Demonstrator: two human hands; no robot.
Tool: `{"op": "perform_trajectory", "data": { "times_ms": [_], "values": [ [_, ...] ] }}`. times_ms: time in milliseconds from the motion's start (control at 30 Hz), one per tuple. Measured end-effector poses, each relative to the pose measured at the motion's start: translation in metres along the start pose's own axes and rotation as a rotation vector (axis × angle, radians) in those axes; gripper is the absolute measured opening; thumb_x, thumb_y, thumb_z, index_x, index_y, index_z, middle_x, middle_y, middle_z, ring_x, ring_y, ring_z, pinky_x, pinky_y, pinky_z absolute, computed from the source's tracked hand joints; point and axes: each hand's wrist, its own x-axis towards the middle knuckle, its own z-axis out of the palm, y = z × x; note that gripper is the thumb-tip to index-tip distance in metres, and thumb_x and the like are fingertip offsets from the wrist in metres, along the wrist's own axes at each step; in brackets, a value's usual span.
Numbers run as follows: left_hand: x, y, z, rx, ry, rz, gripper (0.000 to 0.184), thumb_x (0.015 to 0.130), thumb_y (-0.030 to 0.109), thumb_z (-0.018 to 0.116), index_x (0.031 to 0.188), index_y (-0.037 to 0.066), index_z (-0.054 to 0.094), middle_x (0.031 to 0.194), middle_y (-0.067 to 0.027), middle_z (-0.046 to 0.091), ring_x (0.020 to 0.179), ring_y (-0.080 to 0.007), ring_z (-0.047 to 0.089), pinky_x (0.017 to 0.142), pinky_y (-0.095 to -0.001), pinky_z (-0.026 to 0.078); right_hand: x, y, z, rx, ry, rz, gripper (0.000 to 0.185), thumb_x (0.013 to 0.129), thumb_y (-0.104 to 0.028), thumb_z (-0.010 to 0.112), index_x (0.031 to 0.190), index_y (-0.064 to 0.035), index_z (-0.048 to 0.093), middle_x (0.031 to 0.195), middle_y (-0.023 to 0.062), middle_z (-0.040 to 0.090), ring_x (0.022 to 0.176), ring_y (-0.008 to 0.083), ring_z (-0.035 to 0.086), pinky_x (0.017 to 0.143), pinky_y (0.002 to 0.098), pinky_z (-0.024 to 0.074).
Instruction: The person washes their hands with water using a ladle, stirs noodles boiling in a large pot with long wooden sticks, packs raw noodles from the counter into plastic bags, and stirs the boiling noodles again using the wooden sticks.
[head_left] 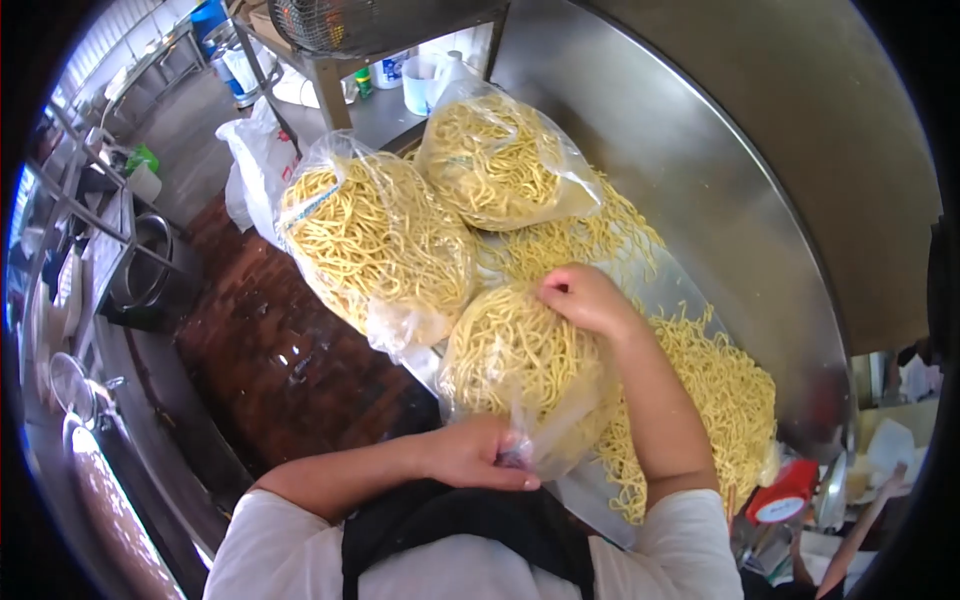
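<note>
A clear plastic bag of yellow noodles (515, 345) lies on the metal counter in front of my body. My left hand (475, 455) is closed on the near end of this bag, where the plastic bunches up. At the far side, my right hand (585, 298) pinches the bag's plastic, thumb and fingers together. Two more filled bags of noodles, one at the left (375, 235) and one farther back (500, 165), rest beyond it. Loose noodles (710, 400) are heaped under and beside my right forearm, and others (580, 235) spread behind the bags.
A curved metal wall (680, 130) borders the counter on the right. A red scale-like object (783, 492) stands at the lower right, near another person's arm (862, 530). White plastic bags (255, 165) hang at the left edge, above a brown tiled floor (270, 330). A fan (330, 20) stands at the back.
</note>
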Motion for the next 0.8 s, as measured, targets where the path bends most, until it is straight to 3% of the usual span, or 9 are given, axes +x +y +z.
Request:
{"op": "perform_trajectory", "data": {
  "times_ms": [67, 200, 233, 367, 433, 500, 600, 700, 800],
  "values": [
    [-0.003, -0.004, 0.001, -0.007, -0.021, -0.041, 0.028, 0.088, 0.030, 0.067, 0.079, 0.004, 0.060, 0.064, -0.0016, 0.053, 0.061, -0.0102, 0.050, 0.056, -0.0293, 0.041, 0.013, -0.005, -0.019, -0.052, -0.062, 0.096, 0.031, 0.079, -0.035, 0.068, 0.094, -0.0072, 0.069, 0.092, 0.0150, 0.068, 0.086, 0.0276, 0.065, 0.076, 0.0354, 0.0486],
    [-0.003, -0.027, 0.001, 0.044, 0.013, 0.000, 0.029, 0.087, 0.030, 0.067, 0.079, 0.004, 0.059, 0.064, -0.0049, 0.053, 0.061, -0.0151, 0.051, 0.056, -0.0318, 0.040, 0.091, 0.038, 0.010, -0.472, 0.146, -0.477, 0.023, 0.072, -0.028, 0.072, 0.088, -0.0120, 0.071, 0.095, 0.0091, 0.066, 0.089, 0.0275, 0.062, 0.076, 0.0371, 0.0486],
    [-0.003, -0.021, -0.001, 0.017, 0.049, 0.009, 0.029, 0.087, 0.030, 0.067, 0.079, 0.003, 0.059, 0.065, -0.0076, 0.054, 0.061, -0.0180, 0.053, 0.057, -0.0328, 0.041, 0.103, 0.039, 0.014, -0.594, 0.085, -0.458, 0.031, 0.071, -0.028, 0.072, 0.098, -0.0134, 0.069, 0.107, 0.0100, 0.062, 0.102, 0.0284, 0.057, 0.084, 0.0391, 0.0472],
    [-0.002, -0.032, -0.005, 0.042, 0.094, 0.028, 0.029, 0.088, 0.029, 0.066, 0.079, 0.002, 0.059, 0.066, -0.0111, 0.055, 0.061, -0.0196, 0.053, 0.057, -0.0329, 0.041, 0.128, 0.118, 0.017, -0.526, 0.356, -0.390, 0.048, 0.072, -0.026, 0.071, 0.116, -0.0097, 0.060, 0.124, 0.0142, 0.052, 0.114, 0.0322, 0.050, 0.095, 0.0401, 0.0425],
    [0.000, -0.032, -0.009, -0.037, 0.091, 0.008, 0.029, 0.088, 0.029, 0.066, 0.079, 0.002, 0.059, 0.064, -0.0102, 0.055, 0.060, -0.0190, 0.053, 0.057, -0.0327, 0.041, 0.114, 0.167, 0.019, -0.387, 0.429, -0.204, 0.047, 0.072, -0.026, 0.070, 0.115, -0.0092, 0.060, 0.124, 0.0144, 0.052, 0.115, 0.0332, 0.049, 0.095, 0.0411, 0.0425],
    [-0.002, -0.028, -0.015, -0.099, 0.060, -0.034, 0.030, 0.089, 0.029, 0.065, 0.079, 0.002, 0.059, 0.063, -0.0092, 0.055, 0.060, -0.0181, 0.053, 0.056, -0.0324, 0.041, 0.077, 0.178, 0.012, -0.400, 0.334, -0.074, 0.043, 0.074, -0.025, 0.069, 0.113, -0.0095, 0.061, 0.120, 0.0160, 0.055, 0.113, 0.0342, 0.051, 0.094, 0.0418, 0.0434],
    [-0.002, -0.024, -0.021, -0.182, 0.038, -0.074, 0.030, 0.090, 0.028, 0.064, 0.078, 0.001, 0.058, 0.062, -0.0076, 0.054, 0.060, -0.0161, 0.052, 0.056, -0.0320, 0.041, 0.056, 0.155, -0.030, -0.619, -0.287, 0.030, 0.041, 0.074, -0.022, 0.069, 0.112, -0.0099, 0.062, 0.118, 0.0179, 0.057, 0.109, 0.0343, 0.053, 0.090, 0.0415, 0.0453],
    [0.002, -0.038, -0.020, -0.194, 0.068, -0.035, 0.030, 0.091, 0.027, 0.062, 0.077, 0.001, 0.057, 0.062, -0.0077, 0.055, 0.059, -0.0139, 0.051, 0.056, -0.0309, 0.041, 0.104, 0.108, -0.081, -0.390, -0.102, 0.257, 0.042, 0.075, -0.028, 0.068, 0.112, -0.0110, 0.063, 0.119, 0.0196, 0.058, 0.108, 0.0348, 0.055, 0.091, 0.0413, 0.0453],
    [0.004, -0.054, -0.016, -0.129, 0.069, -0.102, 0.031, 0.092, 0.027, 0.062, 0.076, 0.000, 0.057, 0.061, -0.0090, 0.055, 0.058, -0.0135, 0.050, 0.056, -0.0303, 0.041, 0.206, 0.161, -0.081, -0.602, 0.671, -0.124, 0.040, 0.078, -0.032, 0.066, 0.112, -0.0124, 0.063, 0.119, 0.0180, 0.059, 0.106, 0.0340, 0.057, 0.090, 0.0422, 0.0464]
  ]
}}
